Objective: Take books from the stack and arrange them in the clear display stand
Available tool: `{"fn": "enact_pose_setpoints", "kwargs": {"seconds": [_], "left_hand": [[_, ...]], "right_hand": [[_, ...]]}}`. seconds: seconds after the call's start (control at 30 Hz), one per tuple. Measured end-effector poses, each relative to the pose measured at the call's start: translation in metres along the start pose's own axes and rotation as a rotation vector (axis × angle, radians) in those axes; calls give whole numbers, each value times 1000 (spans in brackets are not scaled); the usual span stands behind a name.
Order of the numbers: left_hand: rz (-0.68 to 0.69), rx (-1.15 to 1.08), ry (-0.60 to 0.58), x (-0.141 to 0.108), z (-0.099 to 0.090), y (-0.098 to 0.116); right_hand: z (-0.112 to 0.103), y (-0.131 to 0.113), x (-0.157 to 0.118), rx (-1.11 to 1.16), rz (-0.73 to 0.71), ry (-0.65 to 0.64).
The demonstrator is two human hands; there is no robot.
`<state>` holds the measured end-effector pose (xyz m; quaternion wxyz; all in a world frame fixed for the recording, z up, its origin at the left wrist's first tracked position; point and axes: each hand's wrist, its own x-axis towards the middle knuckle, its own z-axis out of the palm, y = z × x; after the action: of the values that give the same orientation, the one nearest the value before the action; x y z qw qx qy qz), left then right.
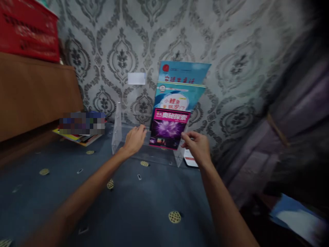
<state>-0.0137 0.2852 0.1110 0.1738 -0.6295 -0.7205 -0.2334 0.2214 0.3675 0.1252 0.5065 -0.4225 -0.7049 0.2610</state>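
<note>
A clear plastic book rack [117, 135] stands on the dark patterned cloth against the wall. Three books lean in its right half, stepped one before another: a blue book [185, 70] at the back, a light blue book [189, 92] in the middle and a purple magazine [168, 128] with a pink border in front. My right hand [197, 145] pinches the magazine's lower right edge between thumb and fingers. My left hand [135, 139] is over the rack's left half, left of the magazine, its fingers loosely bent and nothing visible in them.
A pile of books and magazines [81, 128] lies left of the rack, partly blurred out. Beyond it are a brown box [36, 92] and a red basket [29, 32]. Behind the rack's right end lies a white item [190, 159]. A grey curtain [259, 147] hangs at right.
</note>
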Motion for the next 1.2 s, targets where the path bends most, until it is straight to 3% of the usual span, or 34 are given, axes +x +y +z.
{"fn": "enact_pose_setpoints", "kwargs": {"seconds": [0.13, 0.3, 0.43, 0.53, 0.67, 0.9, 1.2], "left_hand": [[-23, 80, 90, -17, -13, -48], [-176, 190, 181, -43, -36, -131], [-259, 417, 7, -62, -48, -189], [-302, 464, -138, -70, -58, -211], [-289, 498, -194, -70, -70, -213], [-270, 537, -251, -89, -77, -181], [-184, 473, -378, -152, -64, -120]], "right_hand": [[5, -13, -7, -94, -148, -109], [25, -28, -22, -77, -227, -172], [44, -34, -35, -46, -259, -310], [60, -34, -49, -62, -256, -434], [79, -25, -75, -153, -287, -613], [92, -3, -125, -282, -338, -813], [84, 5, -148, -159, -324, -804]]}}
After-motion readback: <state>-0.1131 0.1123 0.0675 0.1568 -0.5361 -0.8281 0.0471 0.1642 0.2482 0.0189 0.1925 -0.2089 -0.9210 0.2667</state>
